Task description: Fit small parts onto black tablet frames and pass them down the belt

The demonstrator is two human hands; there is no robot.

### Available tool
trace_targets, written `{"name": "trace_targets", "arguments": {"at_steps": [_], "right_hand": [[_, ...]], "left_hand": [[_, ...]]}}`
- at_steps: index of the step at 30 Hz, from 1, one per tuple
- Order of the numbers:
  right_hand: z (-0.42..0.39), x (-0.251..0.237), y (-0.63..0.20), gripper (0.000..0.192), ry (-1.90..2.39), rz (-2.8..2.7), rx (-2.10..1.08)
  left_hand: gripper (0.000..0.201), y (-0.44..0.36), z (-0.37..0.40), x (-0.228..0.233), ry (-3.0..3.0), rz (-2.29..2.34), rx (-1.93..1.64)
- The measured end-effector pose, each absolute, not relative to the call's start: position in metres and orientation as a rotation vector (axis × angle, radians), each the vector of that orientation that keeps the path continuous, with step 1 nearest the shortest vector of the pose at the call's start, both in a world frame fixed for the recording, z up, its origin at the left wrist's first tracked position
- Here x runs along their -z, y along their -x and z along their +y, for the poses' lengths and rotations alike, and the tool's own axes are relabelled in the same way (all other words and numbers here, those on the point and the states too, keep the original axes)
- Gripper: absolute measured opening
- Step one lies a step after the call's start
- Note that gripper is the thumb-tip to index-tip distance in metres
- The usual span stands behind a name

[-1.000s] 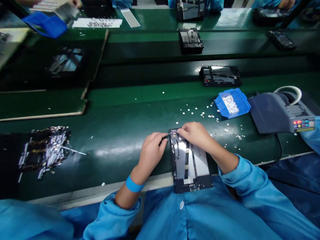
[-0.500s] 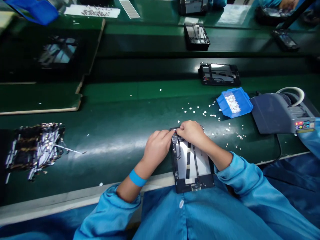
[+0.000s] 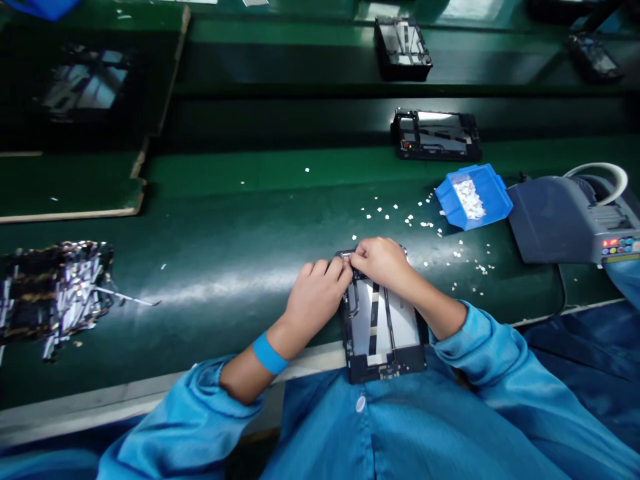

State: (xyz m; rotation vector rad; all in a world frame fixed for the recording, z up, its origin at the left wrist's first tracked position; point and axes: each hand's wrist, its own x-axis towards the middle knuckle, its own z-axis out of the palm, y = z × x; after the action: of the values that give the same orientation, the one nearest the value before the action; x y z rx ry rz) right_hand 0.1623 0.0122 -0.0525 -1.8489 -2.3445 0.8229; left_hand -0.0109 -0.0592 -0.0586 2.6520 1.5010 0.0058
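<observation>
Tablet frame [image 3: 383, 327] lies on worktop [image 3: 225, 267] edge, long axis running away from the body. Both hands meet at its far end: left hand [image 3: 317, 293] and right hand [image 3: 383, 261] pinching there; any small part hidden.

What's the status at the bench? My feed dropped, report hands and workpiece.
Left hand and right hand both pinching at the top edge of the open device frame. Frame flat on the green bench, overhanging its near edge. Loose white bits scattered behind, none underhand.

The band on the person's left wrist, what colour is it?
Blue; the wristband shows plainly in the head view, just above the sleeve.
</observation>
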Motion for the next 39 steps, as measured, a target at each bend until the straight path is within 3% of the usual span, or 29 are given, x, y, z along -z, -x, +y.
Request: {"name": "trace_targets", "arguments": {"at_steps": [7, 14, 30, 34, 39], "right_hand": [[0.001, 0.055, -0.180, 0.022, 1.601, -2.311, -0.836], [-0.020, 0.086, -0.200, 0.041, 1.191, -2.624, -0.456], [-0.009, 0.065, -0.203, 0.044, 0.951, -2.892, -0.382], [-0.017, 0.050, -0.223, 0.044, 1.030, -2.538, -0.623], [-0.068, 0.034, -0.297, 0.026, 1.456, -1.603, -0.727]], "left_hand": [[0.041, 0.029, -0.052, 0.060, -2.555, 1.508, -0.179], [0.042, 0.044, -0.048, 0.075, -2.233, 1.450, -0.535], [0.037, 0.037, -0.052, 0.062, -2.447, 1.498, -0.368], [0.039, 0.034, -0.053, 0.057, -2.560, 1.488, -0.275], [0.051, 0.027, -0.061, 0.057, -2.696, 1.479, -0.202]]}}
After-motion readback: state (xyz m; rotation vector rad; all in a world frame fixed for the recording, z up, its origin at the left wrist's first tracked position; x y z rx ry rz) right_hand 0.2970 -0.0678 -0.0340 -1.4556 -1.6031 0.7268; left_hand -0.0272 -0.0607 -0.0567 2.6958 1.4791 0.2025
